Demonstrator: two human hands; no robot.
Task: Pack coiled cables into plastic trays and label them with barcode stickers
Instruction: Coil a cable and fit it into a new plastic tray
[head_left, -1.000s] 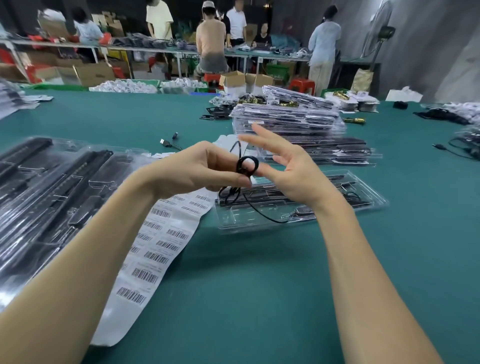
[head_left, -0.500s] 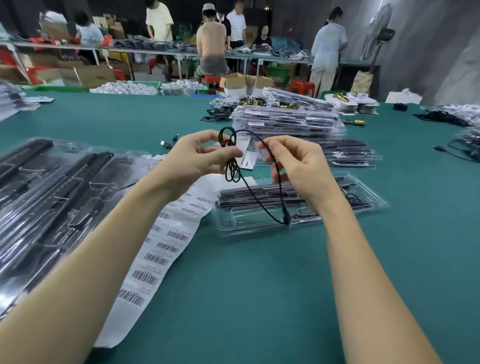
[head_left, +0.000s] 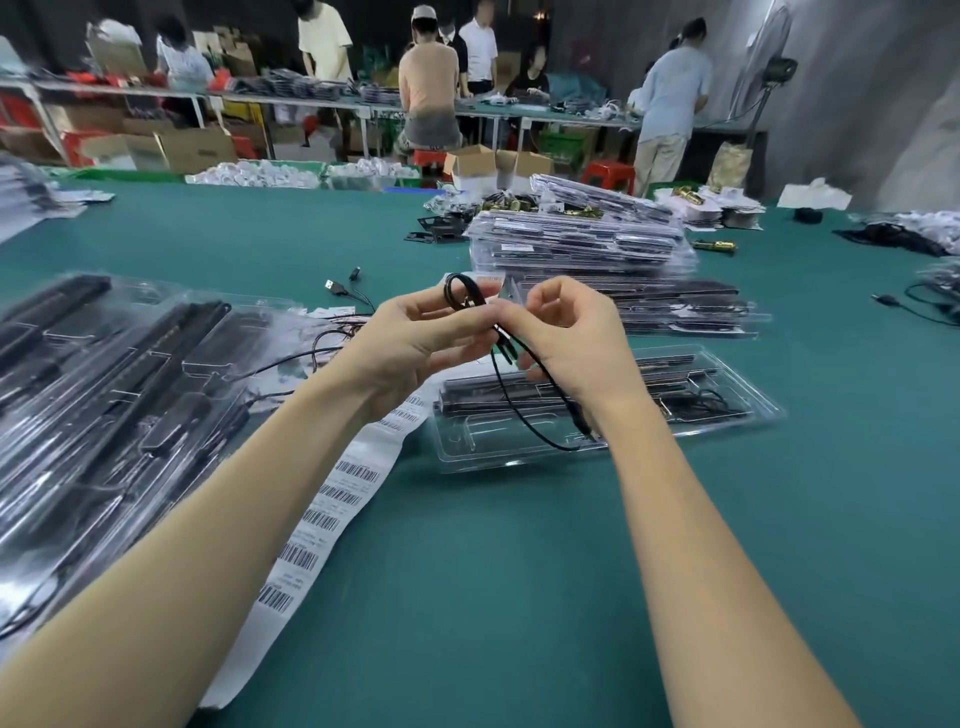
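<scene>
A thin black cable (head_left: 524, 415) is held in the air above the green table. My left hand (head_left: 415, 343) pinches its small coil, whose loop sticks up above my thumb. My right hand (head_left: 576, 343) pinches the cable right beside it, fingers curled. A loose loop of the cable hangs down in front of my right wrist, over a clear plastic tray (head_left: 519, 441) lying on the table under my hands. The tray holds a long black part. A white strip of barcode stickers (head_left: 332, 499) runs along the table beneath my left forearm.
Clear trays with black parts (head_left: 104, 395) spread over the left of the table. A tall stack of packed trays (head_left: 576, 244) stands behind my hands. Loose cables (head_left: 343, 291) lie further back. Several people work at tables along the far wall.
The wide loop held high between my hands has been gathered in. My hands have come together, and the cable now hangs lower as a smaller loop by my right wrist.
</scene>
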